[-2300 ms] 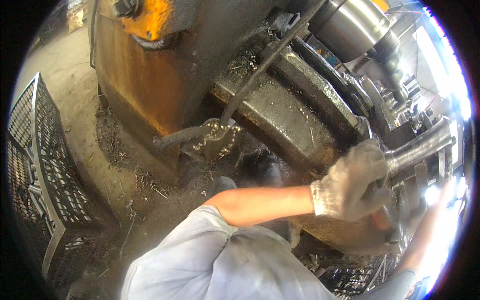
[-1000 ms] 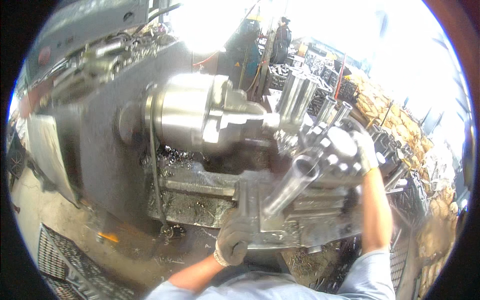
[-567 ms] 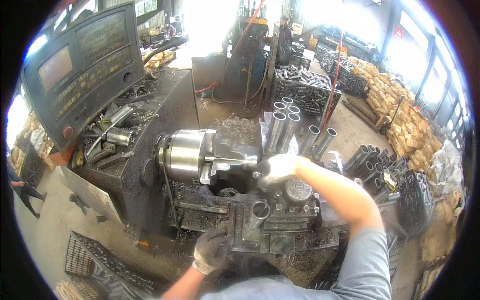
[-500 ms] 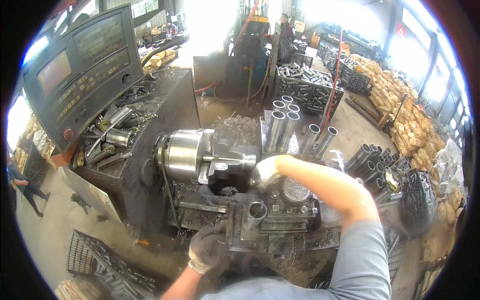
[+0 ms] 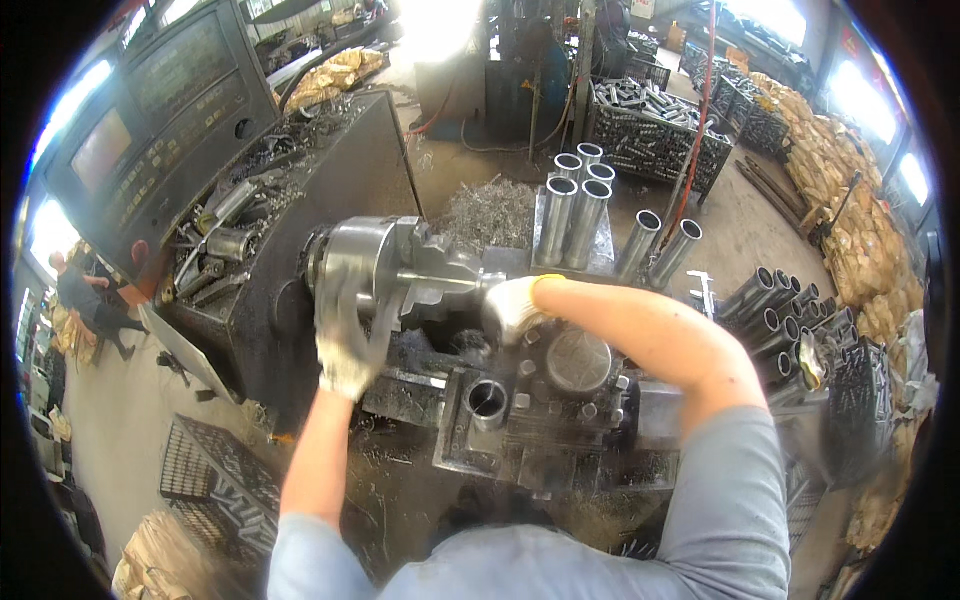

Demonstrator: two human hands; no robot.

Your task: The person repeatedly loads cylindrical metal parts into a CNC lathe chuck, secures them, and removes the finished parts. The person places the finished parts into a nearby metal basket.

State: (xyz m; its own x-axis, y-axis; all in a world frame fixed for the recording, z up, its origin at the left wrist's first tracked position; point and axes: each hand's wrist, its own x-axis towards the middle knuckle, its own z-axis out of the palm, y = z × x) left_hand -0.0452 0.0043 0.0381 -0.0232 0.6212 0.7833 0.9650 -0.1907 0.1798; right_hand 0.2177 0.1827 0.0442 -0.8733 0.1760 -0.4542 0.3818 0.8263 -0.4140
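A steel lathe chuck with stepped jaws sits left of centre. A metal tube lies level at its jaws, mostly hidden by them and by my right hand. My gloved right hand closes round the tube's outer end. My gloved left hand, smeared by motion, reaches up along the near side of the chuck, thumb apart from the fingers, nothing seen in it. Whether it touches the chuck I cannot tell. Below my right hand is the tool post, and a short tube stands upright on the carriage beside it.
Several tubes stand upright behind the tool post, with a caliper to their right. More tubes lean at the right. A control panel rises at the left. Behind it, a person stands. A black crate sits lower left.
My left hand has risen from below the carriage to the chuck. My right hand stays at the tube's end. The view has tipped downward and shifted.
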